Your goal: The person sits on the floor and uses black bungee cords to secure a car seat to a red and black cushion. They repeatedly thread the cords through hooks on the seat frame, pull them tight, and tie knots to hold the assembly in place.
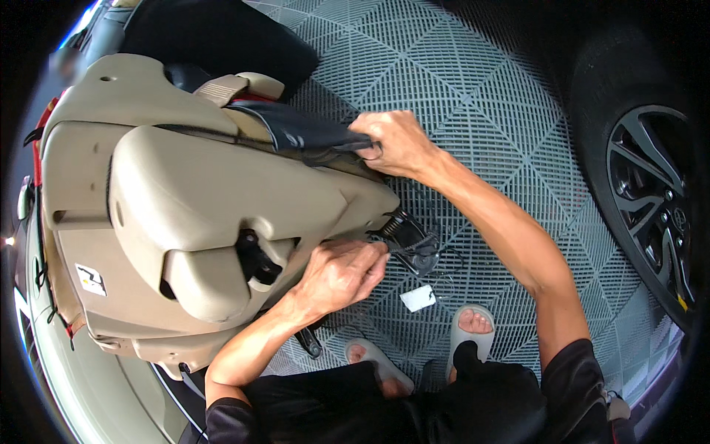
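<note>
A large beige car seat (pixel 200 200) with moulded plastic side trim fills the left side. My right hand (pixel 396 144) is closed on the end of a dark fabric flap (pixel 303 133) at the seat's upper edge; a thin black loop shows by the fingers. Lower down, my left hand (pixel 342 274) is curled against the seat's lower edge, its knuckles up. Whatever its fingers hold is hidden under them. Just beyond them is a black metal bracket (pixel 414 248) with thin wires, and a white tag (pixel 418 298) hangs close by.
Grey grid tiles (pixel 473 96) cover the floor. A car wheel (pixel 651 185) stands at the right. Pale car bodywork (pixel 96 377) lies at the lower left, and a dark padded piece (pixel 214 44) is at the upper left. My sandalled feet (pixel 473 333) are below the bracket.
</note>
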### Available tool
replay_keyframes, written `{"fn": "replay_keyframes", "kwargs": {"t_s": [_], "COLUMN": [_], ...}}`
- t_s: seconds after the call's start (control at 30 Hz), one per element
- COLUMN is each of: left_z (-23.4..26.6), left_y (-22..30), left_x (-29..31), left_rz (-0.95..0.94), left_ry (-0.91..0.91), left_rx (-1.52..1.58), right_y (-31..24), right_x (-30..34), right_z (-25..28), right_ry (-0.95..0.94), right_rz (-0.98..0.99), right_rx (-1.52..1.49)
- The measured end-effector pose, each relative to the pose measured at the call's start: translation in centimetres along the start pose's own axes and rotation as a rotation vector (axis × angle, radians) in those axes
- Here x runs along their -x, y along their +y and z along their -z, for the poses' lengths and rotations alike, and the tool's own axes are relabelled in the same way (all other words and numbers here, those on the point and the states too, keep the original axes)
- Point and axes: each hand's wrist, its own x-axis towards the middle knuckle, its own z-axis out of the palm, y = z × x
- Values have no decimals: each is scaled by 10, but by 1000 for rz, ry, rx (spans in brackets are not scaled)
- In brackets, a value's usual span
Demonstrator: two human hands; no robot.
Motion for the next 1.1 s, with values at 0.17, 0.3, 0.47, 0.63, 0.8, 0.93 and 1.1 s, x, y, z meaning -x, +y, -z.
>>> {"fn": "replay_keyframes", "kwargs": {"t_s": [0.17, 0.3, 0.47, 0.63, 0.8, 0.93, 1.1], "left_z": [5, 10, 17, 22, 28, 33, 40], "left_y": [4, 7, 13, 20, 28, 31, 38], "left_x": [4, 6, 13, 16, 26, 33, 41], "left_rz": [-13, -12, 20, -28, -31, -46, 7], "left_ry": [91, 110, 23, 34, 59, 93, 148], "left_rx": [9, 30, 4, -41, -78, -104, -224], "right_y": [-25, -49, -53, -53, -63, -60, -79], "right_x": [-6, -26, -51, -43, -51, -54, -55], "right_z": [20, 25, 46, 49, 47, 50, 58], "right_ry": [170, 296, 357, 177, 172, 211, 232], "right_rz": [-99, -81, 37, -257, -124, -142, -243], "right_rx": [-106, -186, -203, -535, -434, -419, -458]}}
